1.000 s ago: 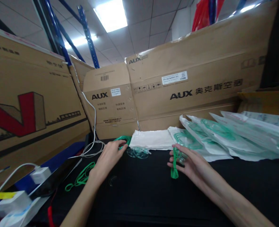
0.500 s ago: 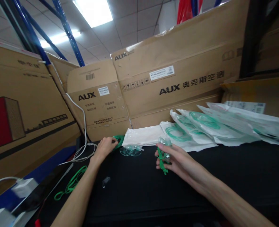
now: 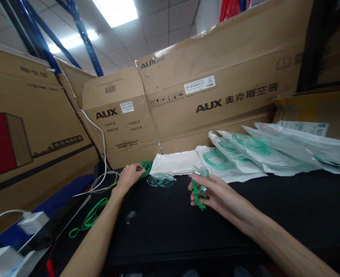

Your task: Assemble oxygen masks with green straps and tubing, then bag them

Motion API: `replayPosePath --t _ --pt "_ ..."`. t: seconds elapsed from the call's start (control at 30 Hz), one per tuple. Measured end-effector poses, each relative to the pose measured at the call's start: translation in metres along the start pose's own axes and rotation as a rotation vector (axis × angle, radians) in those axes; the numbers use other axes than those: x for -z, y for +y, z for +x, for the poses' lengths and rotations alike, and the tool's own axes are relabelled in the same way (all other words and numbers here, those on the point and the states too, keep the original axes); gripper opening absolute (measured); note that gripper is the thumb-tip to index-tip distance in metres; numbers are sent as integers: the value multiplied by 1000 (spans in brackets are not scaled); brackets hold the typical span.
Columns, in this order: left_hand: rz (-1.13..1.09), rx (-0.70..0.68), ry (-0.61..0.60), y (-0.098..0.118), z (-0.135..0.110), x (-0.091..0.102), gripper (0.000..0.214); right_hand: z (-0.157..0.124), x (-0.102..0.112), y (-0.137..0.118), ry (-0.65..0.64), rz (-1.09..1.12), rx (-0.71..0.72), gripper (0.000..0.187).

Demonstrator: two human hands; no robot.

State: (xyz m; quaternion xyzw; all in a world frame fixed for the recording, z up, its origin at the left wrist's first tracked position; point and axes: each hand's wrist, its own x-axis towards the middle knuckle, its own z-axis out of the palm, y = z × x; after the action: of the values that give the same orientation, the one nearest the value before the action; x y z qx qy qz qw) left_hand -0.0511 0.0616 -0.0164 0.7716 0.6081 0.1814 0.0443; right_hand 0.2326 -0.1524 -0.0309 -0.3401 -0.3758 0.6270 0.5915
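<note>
My left hand point(image 3: 129, 176) reaches to the far left of the black table point(image 3: 273, 215) and closes its fingers on a coil of green tubing point(image 3: 146, 167). Just right of it a clear plastic mask point(image 3: 160, 179) lies on the table. My right hand point(image 3: 213, 193) is held above the table's middle, its fingers curled around a clear mask piece with a green strap point(image 3: 198, 194) hanging from it.
A flat white bag point(image 3: 175, 162) and several sealed bags of green tubing point(image 3: 239, 156) lie along the back. Big cardboard boxes point(image 3: 210, 96) wall the table. At the left are a loose green strap point(image 3: 88, 219), a small clear piece point(image 3: 130, 216), white cables point(image 3: 105, 181) and a power strip point(image 3: 31, 223).
My left hand has closed further on the green coil. My right hand drew in a little with the strap; the view shifted left, then settled.
</note>
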Motion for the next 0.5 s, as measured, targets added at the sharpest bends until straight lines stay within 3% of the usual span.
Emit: replayPosePath --t 0.27,0.5 --pt "-257 120 109 -20 9 0 34 0 0 0 -12 -7 2 33" --pt "-326 195 183 -28 16 0 33 0 -2 -1 -25 -26 -4 34"
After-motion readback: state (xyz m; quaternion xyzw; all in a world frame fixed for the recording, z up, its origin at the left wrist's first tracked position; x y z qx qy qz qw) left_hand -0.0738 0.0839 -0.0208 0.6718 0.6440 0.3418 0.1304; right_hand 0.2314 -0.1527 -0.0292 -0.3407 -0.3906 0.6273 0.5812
